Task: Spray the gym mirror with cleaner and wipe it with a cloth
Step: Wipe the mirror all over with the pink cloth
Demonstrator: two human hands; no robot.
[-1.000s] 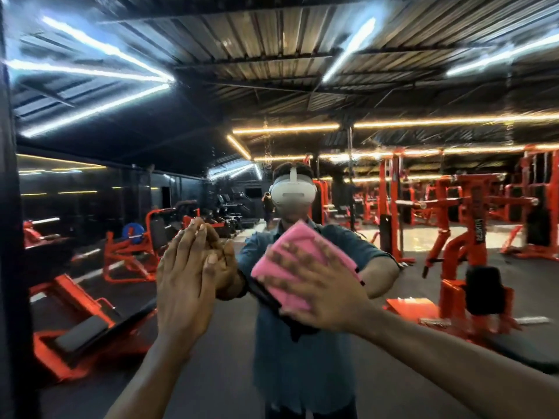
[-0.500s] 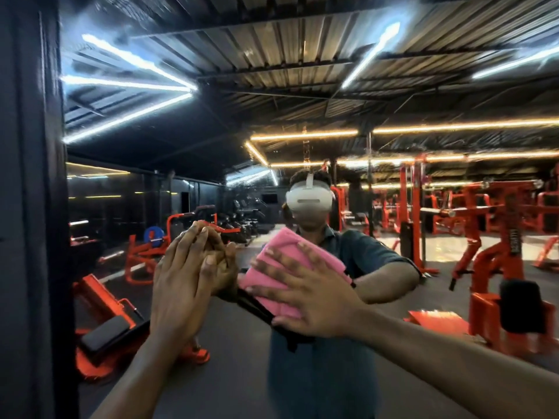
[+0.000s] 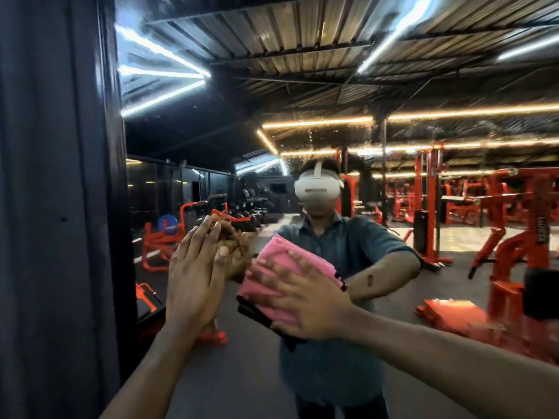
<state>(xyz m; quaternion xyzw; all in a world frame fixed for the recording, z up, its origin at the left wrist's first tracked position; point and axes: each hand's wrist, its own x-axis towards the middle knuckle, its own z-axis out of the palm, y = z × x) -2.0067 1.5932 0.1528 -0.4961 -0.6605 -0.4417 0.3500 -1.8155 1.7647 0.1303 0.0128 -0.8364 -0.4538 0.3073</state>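
Note:
The gym mirror (image 3: 332,86) fills most of the view, with fine droplets showing on its upper middle glass. A folded pink cloth (image 3: 284,264) lies flat against the mirror at chest height. My right hand (image 3: 305,300) presses it to the glass with spread, straight fingers. Left of it, my left hand (image 3: 193,276) rests flat on the mirror with straight fingers, meeting its own reflection. No spray bottle is in view.
A dark frame or pillar (image 3: 60,207) borders the mirror on the left. The glass reflects a person wearing a white headset (image 3: 316,189) and orange gym machines (image 3: 514,231) on a dark floor.
The view has swung to the left, bringing the dark pillar further into the picture. My right hand has slid the pink cloth leftwards, closer to my left hand, which stays on the glass.

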